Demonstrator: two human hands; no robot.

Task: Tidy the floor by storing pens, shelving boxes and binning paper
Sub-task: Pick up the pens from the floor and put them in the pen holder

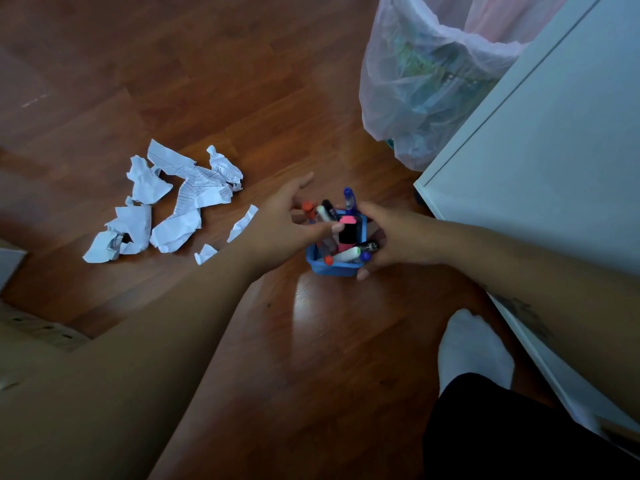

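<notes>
A small blue pen holder (332, 269) stands on the wooden floor, filled with several pens and markers. Among them are a pink-capped highlighter (348, 232) and a blue pen (349, 199). My right hand (398, 237) grips the holder's right side, fingers curled round it. My left hand (284, 223) hovers at the holder's left with its fingers spread, and its thumb tip touches the highlighter. Several crumpled and torn sheets of lined paper (173, 206) lie on the floor to the left.
A bin lined with a translucent plastic bag (426, 84) stands behind the holder, against a white cabinet (554, 150) on the right. My foot in a white sock (474, 348) is at the lower right. A cardboard box edge (38, 327) shows at the lower left.
</notes>
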